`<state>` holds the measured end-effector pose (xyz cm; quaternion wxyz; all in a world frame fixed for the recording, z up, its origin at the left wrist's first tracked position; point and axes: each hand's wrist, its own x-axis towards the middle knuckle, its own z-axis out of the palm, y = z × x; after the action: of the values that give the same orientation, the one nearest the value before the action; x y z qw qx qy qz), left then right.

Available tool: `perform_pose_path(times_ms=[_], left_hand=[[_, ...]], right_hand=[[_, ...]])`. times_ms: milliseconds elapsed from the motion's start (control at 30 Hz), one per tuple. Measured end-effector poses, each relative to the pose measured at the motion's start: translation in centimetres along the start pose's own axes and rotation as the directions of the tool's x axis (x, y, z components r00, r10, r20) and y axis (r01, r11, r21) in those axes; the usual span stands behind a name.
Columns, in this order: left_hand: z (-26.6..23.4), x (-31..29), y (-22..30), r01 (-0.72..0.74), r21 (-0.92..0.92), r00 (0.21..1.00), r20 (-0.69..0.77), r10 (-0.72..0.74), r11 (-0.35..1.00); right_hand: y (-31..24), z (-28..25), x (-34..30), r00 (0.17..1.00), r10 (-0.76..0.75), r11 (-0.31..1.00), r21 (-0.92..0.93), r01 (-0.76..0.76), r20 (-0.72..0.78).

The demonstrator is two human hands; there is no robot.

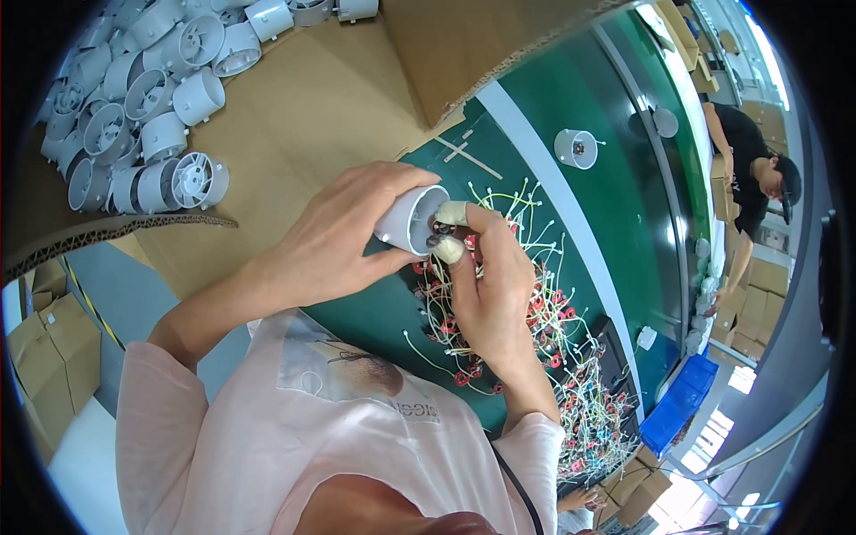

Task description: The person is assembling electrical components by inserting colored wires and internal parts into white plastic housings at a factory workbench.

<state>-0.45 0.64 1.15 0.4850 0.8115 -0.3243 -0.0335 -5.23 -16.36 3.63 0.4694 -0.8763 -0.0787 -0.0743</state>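
Note:
My left hand point(334, 230) is wrapped round a white plastic cylindrical housing point(403, 219), its open mouth turned to the right. At that mouth, the thumb and forefinger of my right hand point(492, 283), both in pale finger covers, pinch a small dark motor part point(440, 230). My fingertips partly hide the part, and I cannot tell how far inside it sits. Below and right of my hands lies a heap of small red-and-dark wound coils point(446, 334) with white and yellow-green wires and white connectors.
A cardboard box point(294, 116) at the upper left holds many white housings point(107, 129). One housing point(576, 149) stands on the green conveyor belt point(615, 214). More wired parts point(593, 415) lie lower right, near a blue bin point(679, 406). A person point(753, 169) works across the line.

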Motion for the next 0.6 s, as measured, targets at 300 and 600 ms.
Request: perform_pose_path(times_ms=[300,600], left_hand=[[0.5,0.3,0.0,0.066,-0.131,0.998,0.013,-0.064,0.989],[1.2,-0.2,-0.5,0.038,-0.211,0.999,-0.027,-0.045,0.977]], right_hand=[[1.5,0.8,0.6,0.973,-0.228,0.957,-0.175,0.23,0.028],[1.2,-0.2,0.4,0.988,-0.147,0.962,-0.225,0.152,0.037]])
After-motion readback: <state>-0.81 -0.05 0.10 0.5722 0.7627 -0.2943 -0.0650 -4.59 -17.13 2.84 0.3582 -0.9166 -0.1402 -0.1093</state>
